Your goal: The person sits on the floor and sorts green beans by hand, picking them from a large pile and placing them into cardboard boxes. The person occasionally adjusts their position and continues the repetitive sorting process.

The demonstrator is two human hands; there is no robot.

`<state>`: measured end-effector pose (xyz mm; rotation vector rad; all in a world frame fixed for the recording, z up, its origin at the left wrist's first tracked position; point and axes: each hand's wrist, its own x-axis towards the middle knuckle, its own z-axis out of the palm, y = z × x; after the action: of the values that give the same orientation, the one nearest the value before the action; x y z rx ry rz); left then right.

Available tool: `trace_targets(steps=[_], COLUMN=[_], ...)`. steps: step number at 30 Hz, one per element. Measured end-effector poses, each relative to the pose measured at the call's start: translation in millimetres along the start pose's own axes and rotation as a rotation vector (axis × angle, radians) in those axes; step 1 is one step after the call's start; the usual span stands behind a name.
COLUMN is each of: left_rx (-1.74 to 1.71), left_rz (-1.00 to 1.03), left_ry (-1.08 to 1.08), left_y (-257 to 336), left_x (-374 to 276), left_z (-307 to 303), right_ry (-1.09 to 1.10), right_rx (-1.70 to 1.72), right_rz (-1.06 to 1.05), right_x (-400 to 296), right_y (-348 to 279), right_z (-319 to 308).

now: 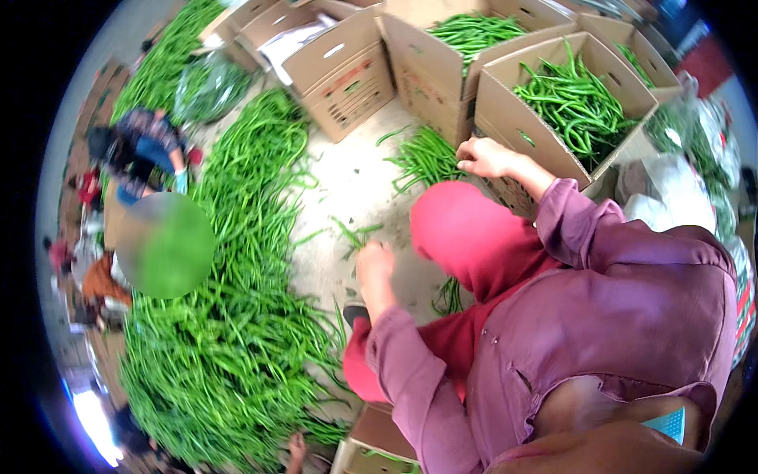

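My left hand (376, 263) is low over the pale floor, its fingers closed around a few long green chili peppers (355, 232). My right hand (488, 157) has curled fingers at the edge of a bunch of aligned green chili peppers (427, 155) lying on the floor. Whether it grips any of them cannot be seen. Just beyond that hand stands an open cardboard box (503, 106) with green chili peppers (577, 106) inside. Across from my knees spreads a large heap of green chili peppers (237, 349).
More cardboard boxes (349, 83) line the top, one holding peppers (474, 35). A clear plastic bag (210, 89) of peppers lies by the heap. A gloved person (145, 148) crouches across from me; another person's hand (297, 444) is at the lower edge. A box (382, 435) stands beside me.
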<state>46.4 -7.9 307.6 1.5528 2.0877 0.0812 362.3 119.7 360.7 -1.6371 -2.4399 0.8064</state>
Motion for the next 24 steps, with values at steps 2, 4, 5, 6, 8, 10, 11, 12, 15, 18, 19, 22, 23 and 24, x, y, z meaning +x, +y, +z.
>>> trace_targets(steps=[2,4,5,6,8,10,11,12,15,18,19,22,23,24], left_rx=[-0.143,-0.218,-0.285,-0.334,-0.409,-0.529,-0.590,-0.696,-0.882,-0.891,-0.889,-1.035,-1.111,-1.176], left_rz=[0.030,0.036,0.029,0.013,-0.054,-0.082,-0.097,-0.125,-0.191,-0.117,-0.108,-0.158,-0.187,-0.139], left_ry=[-0.046,-0.109,-0.178,-0.155,-0.096,-0.122,-0.158,-0.247,-0.302,-0.242,-0.225,-0.269,-0.291,-0.159], left_y=[24.1,21.4,17.8,6.6,-19.4,-16.9,-12.2,-7.0,1.8,28.3,46.9,78.3,83.7,89.7], left_x=[21.2,29.8,33.1,41.9,54.4,74.4,80.9,91.2,144.6,190.6,198.5,226.2,234.5,243.8], left_z=[54.4,85.4,99.1,115.5,148.8,163.3,175.1,189.2,205.1,249.1,252.6,244.9,241.8,245.1], right_ry=[0.047,0.050,0.053,0.066,0.092,0.201,0.248,0.276,0.177,0.140,0.125,0.120,0.128,0.159], right_rx=[0.096,0.200,0.234,0.259,0.264,0.223,0.193,0.150,-0.021,-0.059,-0.054,0.006,0.023,0.171], right_rz=[0.186,0.289,0.351,0.398,0.414,0.431,0.459,0.437,0.463,0.610,0.661,0.795,0.828,0.855], right_x=[-9.6,3.9,11.5,29.5,66.8,99.1,107.8,117.7,175.5,197.8,200.0,216.2,221.3,231.1], right_y=[43.3,67.6,77.0,76.3,85.7,92.2,100.1,109.6,95.7,98.8,101.7,120.2,120.0,124.5], right_z=[11.9,42.8,57.5,63.8,90.8,101.6,110.4,119.1,143.3,168.3,173.6,195.8,198.2,199.3])
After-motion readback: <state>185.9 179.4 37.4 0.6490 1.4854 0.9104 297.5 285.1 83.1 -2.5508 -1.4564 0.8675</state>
